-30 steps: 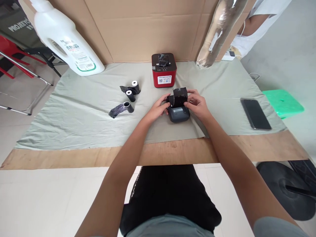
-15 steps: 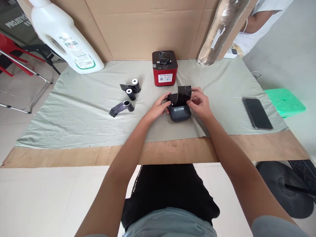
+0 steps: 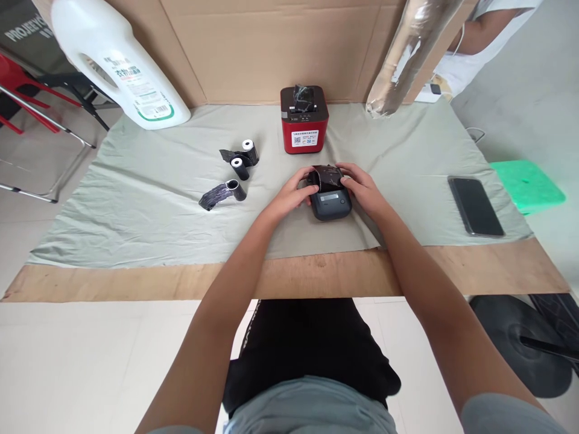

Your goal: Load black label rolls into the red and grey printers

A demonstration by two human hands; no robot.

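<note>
A small dark portable printer (image 3: 332,208) rests on the cloth in front of me, a shiny black paper strip (image 3: 329,179) curling over its top. My left hand (image 3: 296,191) grips the printer's left side, thumb close to the strip's edge. On the opposite side, my right hand (image 3: 362,185) is closed round the printer's far right corner, its thumb at the strip's right edge. Some fingers of both hands are hidden behind the printer. Beyond it stands a red and black box-shaped printer (image 3: 304,138) with a black strip at its top.
Several black paper rolls (image 3: 239,169) lie left of my hands, one partly unrolled. A phone (image 3: 476,207) lies at the right. A large white detergent bottle (image 3: 136,78) and a plastic-wrapped tube (image 3: 398,66) stand at the back. A person's arm (image 3: 484,33) shows behind the cardboard.
The black strip, raised upright before, now lies folded down over the printer's top. My right hand has come in lower and closer to the printer, while my left hand stays nearly where it was.
</note>
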